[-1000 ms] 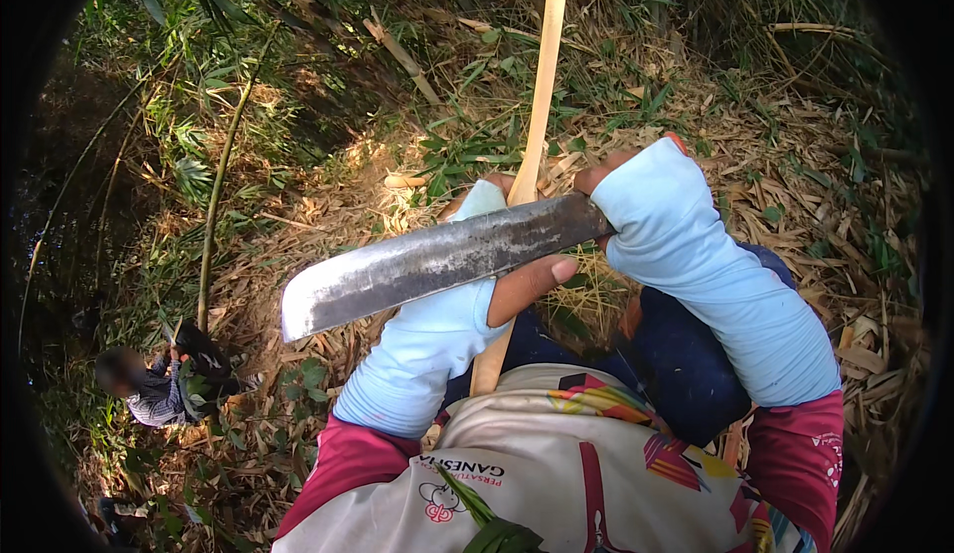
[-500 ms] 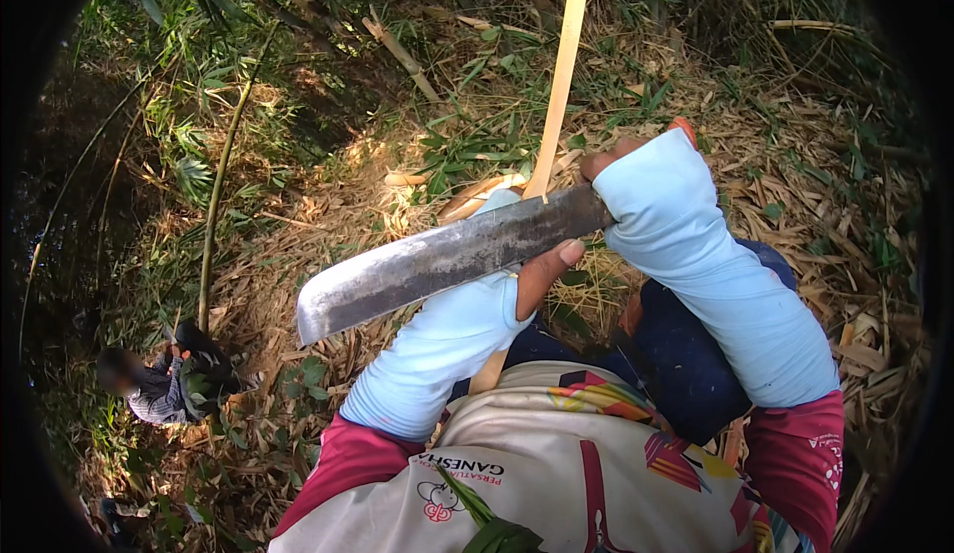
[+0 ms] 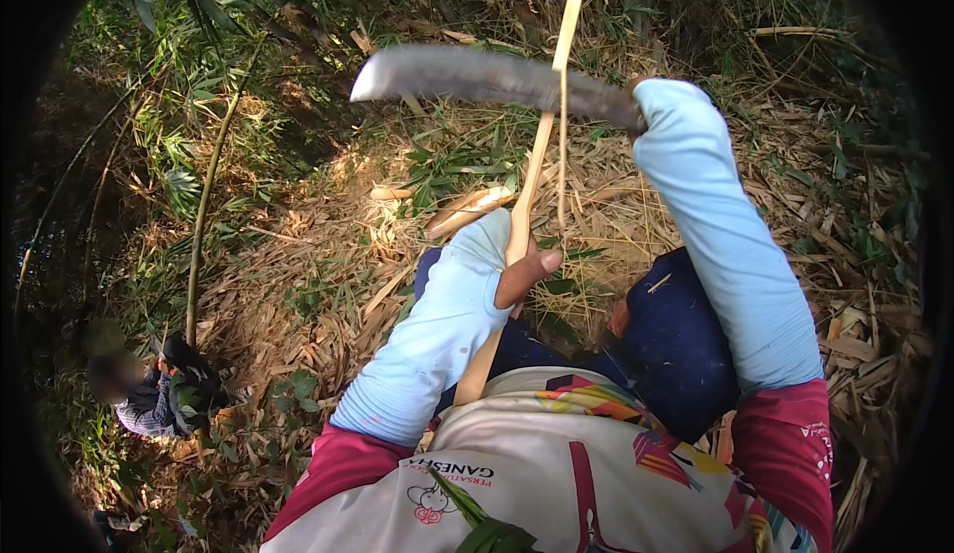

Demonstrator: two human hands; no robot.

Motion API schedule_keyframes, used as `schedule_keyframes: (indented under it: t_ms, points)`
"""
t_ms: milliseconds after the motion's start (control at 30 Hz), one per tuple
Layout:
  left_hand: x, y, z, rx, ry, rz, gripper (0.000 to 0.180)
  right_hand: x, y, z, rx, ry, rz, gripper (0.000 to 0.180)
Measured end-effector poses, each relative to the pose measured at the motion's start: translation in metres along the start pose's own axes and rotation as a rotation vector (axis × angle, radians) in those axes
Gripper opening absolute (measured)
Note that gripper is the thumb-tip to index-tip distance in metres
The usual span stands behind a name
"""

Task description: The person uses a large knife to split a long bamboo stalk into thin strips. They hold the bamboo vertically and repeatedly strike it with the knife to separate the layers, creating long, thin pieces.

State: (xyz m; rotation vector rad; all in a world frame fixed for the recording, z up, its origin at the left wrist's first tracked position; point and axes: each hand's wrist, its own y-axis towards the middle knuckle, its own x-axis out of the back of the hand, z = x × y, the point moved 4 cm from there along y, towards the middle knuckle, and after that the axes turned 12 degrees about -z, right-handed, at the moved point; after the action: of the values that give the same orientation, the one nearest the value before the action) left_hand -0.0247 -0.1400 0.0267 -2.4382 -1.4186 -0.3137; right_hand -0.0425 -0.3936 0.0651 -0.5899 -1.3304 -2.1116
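My left hand (image 3: pixel 523 278), mostly covered by a light blue sleeve, is closed around a long pale strip of split bamboo (image 3: pixel 538 156). The strip's lower end rests against my waist and its upper end points away from me. Farther out, my right hand (image 3: pixel 654 106) grips a machete (image 3: pixel 467 73) by its handle; sleeve and angle hide most of the fingers. Its broad, worn blade lies across the upper strip, edge motion-blurred. From the blade a thin bamboo sliver (image 3: pixel 563 170) hangs down beside the strip, partly split from it.
Dry leaves and bamboo litter (image 3: pixel 338 245) cover the ground. A piece of cut bamboo (image 3: pixel 471 209) lies just beyond my left hand. At the lower left another person (image 3: pixel 169 384) sits near an upright bamboo stem (image 3: pixel 207 205). My knee (image 3: pixel 686 344) is below my right forearm.
The machete has moved away from me along the bamboo strip, from near my left thumb to its upper part. A thin sliver now hangs off the strip.
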Motion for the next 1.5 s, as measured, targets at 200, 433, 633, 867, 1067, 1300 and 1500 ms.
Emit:
schedule_keyframes:
  t_ms: [200, 433, 633, 867, 1067, 1300, 1500]
  points:
    - [0.002, -0.022, 0.013, 0.016, -0.014, 0.093, 0.031, 0.036, 0.049, -0.218, -0.694, -0.259, 0.049, 0.047]
    - [0.011, 0.002, 0.009, -0.055, -0.537, 0.151, 0.029, 0.025, 0.013, -0.145, -0.573, 0.314, -0.226, 0.048]
    - [0.01, -0.002, -0.018, -0.046, -0.45, -0.013, 0.031, 0.004, -0.017, -0.019, -0.292, 0.624, -0.069, 0.029]
    - [0.008, 0.005, -0.025, -0.042, -0.36, 0.186, 0.022, 0.024, -0.042, 0.075, 0.304, 0.325, 0.151, 0.033]
    - [0.014, -0.022, -0.03, -0.185, -0.227, -0.026, 0.043, 0.021, -0.054, 0.091, 0.506, 0.184, 0.167, 0.029]
    - [0.016, -0.037, -0.046, -0.19, 0.057, -0.028, 0.064, 0.029, -0.054, 0.09, 0.473, 0.116, 0.191, 0.037]
    - [0.015, -0.038, -0.049, -0.406, 0.244, -0.006, 0.062, 0.032, -0.054, 0.091, 0.504, 0.096, 0.128, 0.035]
